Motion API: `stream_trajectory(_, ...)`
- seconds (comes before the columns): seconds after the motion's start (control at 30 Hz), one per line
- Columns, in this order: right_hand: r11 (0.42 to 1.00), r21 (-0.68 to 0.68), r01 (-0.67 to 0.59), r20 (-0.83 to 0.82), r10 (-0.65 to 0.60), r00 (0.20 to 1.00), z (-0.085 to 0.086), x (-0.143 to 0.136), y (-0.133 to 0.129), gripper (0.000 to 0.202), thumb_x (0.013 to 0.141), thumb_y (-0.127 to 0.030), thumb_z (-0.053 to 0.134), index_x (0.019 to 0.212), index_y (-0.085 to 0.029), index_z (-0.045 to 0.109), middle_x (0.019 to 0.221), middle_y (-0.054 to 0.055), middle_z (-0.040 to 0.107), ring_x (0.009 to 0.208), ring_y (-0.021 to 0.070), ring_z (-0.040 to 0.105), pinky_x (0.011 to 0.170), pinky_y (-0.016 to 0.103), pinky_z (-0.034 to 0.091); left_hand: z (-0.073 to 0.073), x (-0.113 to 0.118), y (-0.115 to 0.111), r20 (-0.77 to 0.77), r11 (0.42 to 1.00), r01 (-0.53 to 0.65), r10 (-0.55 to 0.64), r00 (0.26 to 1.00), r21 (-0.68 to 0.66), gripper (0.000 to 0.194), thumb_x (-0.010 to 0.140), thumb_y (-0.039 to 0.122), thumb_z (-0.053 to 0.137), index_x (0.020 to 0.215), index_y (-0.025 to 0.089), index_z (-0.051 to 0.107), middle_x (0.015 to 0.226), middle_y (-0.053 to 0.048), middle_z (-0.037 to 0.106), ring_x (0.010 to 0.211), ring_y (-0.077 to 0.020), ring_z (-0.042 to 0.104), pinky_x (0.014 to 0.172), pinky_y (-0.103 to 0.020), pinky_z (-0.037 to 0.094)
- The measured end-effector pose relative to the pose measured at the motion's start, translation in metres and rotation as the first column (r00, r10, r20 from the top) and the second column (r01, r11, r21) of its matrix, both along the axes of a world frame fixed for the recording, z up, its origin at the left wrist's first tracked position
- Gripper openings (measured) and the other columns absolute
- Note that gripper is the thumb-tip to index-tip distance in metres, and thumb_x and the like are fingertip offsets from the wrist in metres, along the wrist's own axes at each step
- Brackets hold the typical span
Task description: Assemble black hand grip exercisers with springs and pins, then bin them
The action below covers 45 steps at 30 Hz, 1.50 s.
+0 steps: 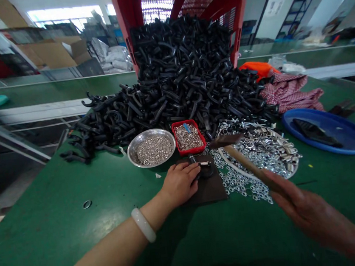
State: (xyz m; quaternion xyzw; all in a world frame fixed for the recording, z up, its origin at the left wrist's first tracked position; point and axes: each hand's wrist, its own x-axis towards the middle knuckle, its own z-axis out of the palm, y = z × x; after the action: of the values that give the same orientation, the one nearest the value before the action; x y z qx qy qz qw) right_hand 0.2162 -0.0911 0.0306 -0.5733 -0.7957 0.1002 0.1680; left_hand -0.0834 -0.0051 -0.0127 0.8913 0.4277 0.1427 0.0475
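Note:
My left hand (182, 182) has its fingers closed on a black plastic part (206, 170) lying on a dark mat (210, 191). A short shiny metal piece (204, 163) shows on that part, near the fingertips. In my right hand (295, 198) is a hammer (246, 162), gripped by its wooden handle. Its dark head is raised right of the black part, apart from it. Beyond the mat stand a metal bowl (131, 154) of small metal pieces and a red tray (202, 146) of metal pins. Loose metal nuts (239, 181) lie beside the mat.
A tipped red crate (122, 24) spills a big heap of black plastic parts (172, 86) across the back. To the right are a white dish (244, 172) of metal pieces, a blue tray (354, 138) and a checked cloth (291, 90). One ring (87, 204) lies left.

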Motion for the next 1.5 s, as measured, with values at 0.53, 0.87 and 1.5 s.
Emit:
stream_trajectory(0.53,0.973,-0.169,-0.16,-0.014,0.16,0.987,0.018,0.0,0.018,0.05,0.089,-0.029,0.034,0.138,-0.031,0.025,0.11,0.001,0.063,0.086,0.0198,0.064,0.072,0.033,0.055,-0.002,-0.005,0.002,0.002,0.999,0.043,-0.044,0.999,0.009,0.042,0.08,0.03,0.05,0.121,0.025,0.049,0.125,-0.002,0.053,0.113,-0.0222,0.047,0.09,-0.04,0.039)
stream_trajectory(0.87,0.956,-0.169,-0.239,-0.041,0.235,0.971,-0.005,-0.026,0.012,0.046,0.089,-0.026,0.034,0.135,-0.03,0.032,0.117,0.002,0.058,0.095,0.0209,0.061,0.079,0.037,0.053,-0.009,-0.016,0.006,0.129,0.994,-0.1,0.106,0.986,-0.054,0.04,0.084,0.04,0.044,0.115,0.016,0.053,0.115,-0.009,0.059,0.106,-0.0207,0.053,0.092,-0.038,0.039)
stream_trajectory(1.5,0.984,-0.065,-0.164,-0.042,0.161,0.986,-0.01,-0.03,0.023,0.047,0.088,-0.028,0.037,0.135,-0.03,0.033,0.115,0.002,0.06,0.092,0.0227,0.062,0.077,0.038,0.053,-0.008,-0.018,0.01,0.121,0.993,-0.09,0.099,0.988,-0.07,0.045,0.08,0.045,0.05,0.115,0.017,0.054,0.115,-0.006,0.06,0.106,-0.0201,0.053,0.092,-0.036,0.042)
